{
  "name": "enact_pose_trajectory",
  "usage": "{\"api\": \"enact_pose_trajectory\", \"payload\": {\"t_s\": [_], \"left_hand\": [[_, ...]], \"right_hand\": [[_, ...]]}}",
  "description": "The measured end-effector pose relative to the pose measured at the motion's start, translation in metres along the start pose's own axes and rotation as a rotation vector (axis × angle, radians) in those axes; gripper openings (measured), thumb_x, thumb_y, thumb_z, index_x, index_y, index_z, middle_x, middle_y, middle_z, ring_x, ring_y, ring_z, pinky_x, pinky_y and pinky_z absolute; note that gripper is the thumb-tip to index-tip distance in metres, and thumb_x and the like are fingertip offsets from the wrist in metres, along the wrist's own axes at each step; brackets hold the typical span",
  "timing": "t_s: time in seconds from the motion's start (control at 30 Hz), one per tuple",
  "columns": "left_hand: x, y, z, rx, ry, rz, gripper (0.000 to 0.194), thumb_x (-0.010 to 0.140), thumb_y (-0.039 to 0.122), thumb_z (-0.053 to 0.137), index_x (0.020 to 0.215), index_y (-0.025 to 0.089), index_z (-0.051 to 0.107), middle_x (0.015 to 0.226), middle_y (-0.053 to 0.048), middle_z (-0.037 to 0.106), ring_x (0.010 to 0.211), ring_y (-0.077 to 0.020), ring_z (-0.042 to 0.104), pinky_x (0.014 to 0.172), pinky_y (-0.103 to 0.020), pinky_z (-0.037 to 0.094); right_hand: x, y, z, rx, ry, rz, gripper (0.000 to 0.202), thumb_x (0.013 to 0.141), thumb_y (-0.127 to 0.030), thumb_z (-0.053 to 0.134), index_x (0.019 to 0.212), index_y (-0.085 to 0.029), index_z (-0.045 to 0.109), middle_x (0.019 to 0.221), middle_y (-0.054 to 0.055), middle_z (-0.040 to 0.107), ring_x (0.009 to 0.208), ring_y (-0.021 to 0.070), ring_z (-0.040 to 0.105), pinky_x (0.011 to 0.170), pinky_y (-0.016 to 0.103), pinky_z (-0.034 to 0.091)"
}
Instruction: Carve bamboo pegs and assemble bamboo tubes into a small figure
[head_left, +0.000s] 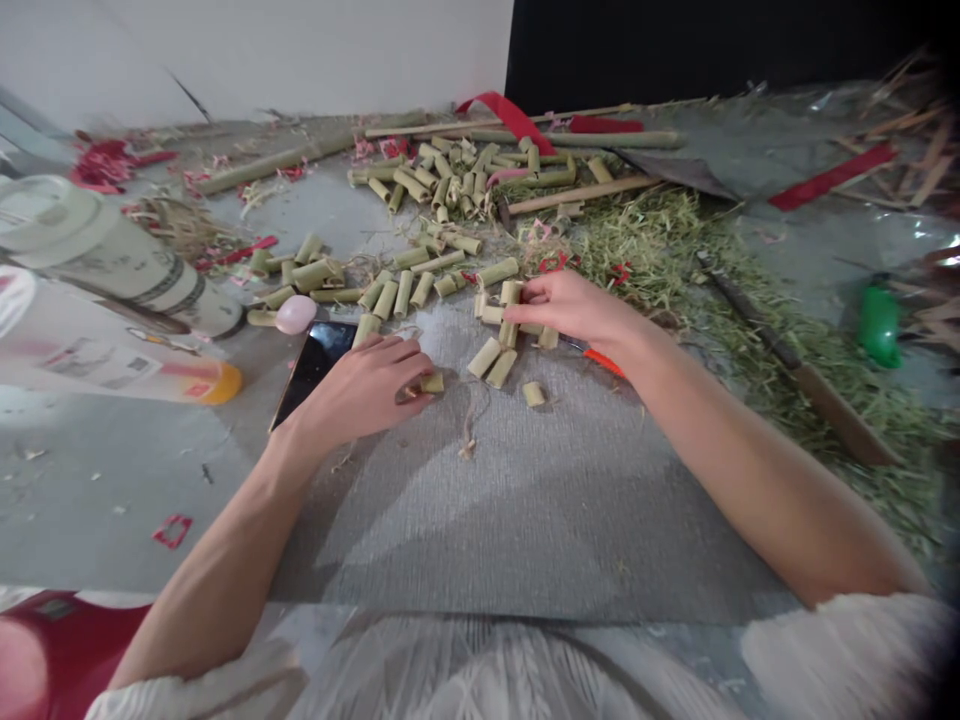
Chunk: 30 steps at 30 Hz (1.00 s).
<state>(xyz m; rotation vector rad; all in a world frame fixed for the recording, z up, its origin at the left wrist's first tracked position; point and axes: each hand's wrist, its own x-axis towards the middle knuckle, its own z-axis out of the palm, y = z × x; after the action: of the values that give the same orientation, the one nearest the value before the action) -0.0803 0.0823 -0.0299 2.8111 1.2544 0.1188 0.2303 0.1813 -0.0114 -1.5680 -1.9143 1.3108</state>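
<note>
My left hand (375, 385) is low over the grey mat (510, 520), its thumb and fingers closed on a short piece of bamboo (432, 382). Beneath and beside that wrist lies a dark phone (319, 355). My right hand (566, 305) pinches an upright bamboo tube (511, 298) between thumb and fingers. Around it are other cut pieces, among them a split-looking bamboo section (484, 357) and a lone short bamboo piece (534, 394). A thin string (469, 430) with a knotted end lies between my hands. An orange-handled tool (604, 362) is partly hidden by my right forearm.
Cut bamboo tubes (450, 185) are heaped at the back, near long bamboo poles (300, 165). Green shavings (637, 245) spread rightward under a long wooden-handled blade (787, 355). Two cups stand left: a lidded paper cup (150, 270) and a clear plastic cup (97, 345). A pink balloon (296, 315) lies nearby.
</note>
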Motion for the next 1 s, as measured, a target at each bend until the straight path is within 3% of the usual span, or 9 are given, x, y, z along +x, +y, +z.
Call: {"api": "enact_pose_trajectory", "payload": {"t_s": [0.27, 0.43, 0.63, 0.8, 1.0], "left_hand": [[-0.001, -0.001, 0.0, -0.009, 0.021, 0.018, 0.015, 0.106, 0.031, 0.07, 0.107, 0.017, 0.074, 0.1, -0.007, 0.075, 0.098, -0.0292, 0.075, 0.092, -0.043, 0.054], [-0.002, 0.0, -0.001, -0.066, 0.102, 0.045, 0.009, 0.102, 0.026, 0.068, 0.104, 0.018, 0.071, 0.099, -0.008, 0.075, 0.096, -0.0275, 0.075, 0.087, -0.038, 0.054], [-0.003, 0.011, -0.004, -0.213, 0.296, 0.052, 0.011, 0.097, 0.023, 0.069, 0.108, 0.019, 0.07, 0.082, -0.001, 0.068, 0.071, -0.0171, 0.064, 0.069, -0.029, 0.048], [-0.004, 0.019, -0.004, -0.324, 0.344, 0.042, 0.008, 0.097, 0.019, 0.073, 0.102, 0.02, 0.068, 0.08, 0.002, 0.068, 0.068, -0.0126, 0.064, 0.066, -0.023, 0.048], [-0.008, 0.02, -0.001, -0.492, 0.376, -0.006, 0.021, 0.099, 0.022, 0.082, 0.115, 0.022, 0.07, 0.087, 0.003, 0.074, 0.069, -0.0093, 0.068, 0.069, -0.019, 0.053]], "right_hand": [[-0.01, -0.007, 0.0, -0.285, 0.187, -0.091, 0.025, 0.095, -0.041, 0.087, 0.108, -0.02, 0.083, 0.111, 0.012, 0.085, 0.096, 0.0302, 0.079, 0.085, 0.044, 0.056], [-0.025, -0.022, 0.002, -0.317, 0.265, -0.279, 0.013, 0.099, -0.032, 0.082, 0.099, -0.019, 0.082, 0.098, 0.01, 0.084, 0.088, 0.0264, 0.077, 0.08, 0.041, 0.056], [-0.046, -0.041, 0.023, -0.088, -0.043, -0.494, 0.008, 0.1, -0.027, 0.077, 0.097, -0.021, 0.08, 0.099, 0.003, 0.084, 0.09, 0.0192, 0.076, 0.081, 0.034, 0.055], [-0.059, -0.045, 0.05, -0.008, -0.161, -0.38, 0.023, 0.094, -0.035, 0.087, 0.107, -0.021, 0.075, 0.096, 0.001, 0.083, 0.087, 0.0181, 0.076, 0.075, 0.031, 0.052], [-0.057, -0.04, 0.059, 0.046, -0.232, -0.391, 0.012, 0.094, -0.022, 0.08, 0.104, -0.022, 0.074, 0.096, 0.0, 0.081, 0.083, 0.0164, 0.073, 0.072, 0.03, 0.049]]}}
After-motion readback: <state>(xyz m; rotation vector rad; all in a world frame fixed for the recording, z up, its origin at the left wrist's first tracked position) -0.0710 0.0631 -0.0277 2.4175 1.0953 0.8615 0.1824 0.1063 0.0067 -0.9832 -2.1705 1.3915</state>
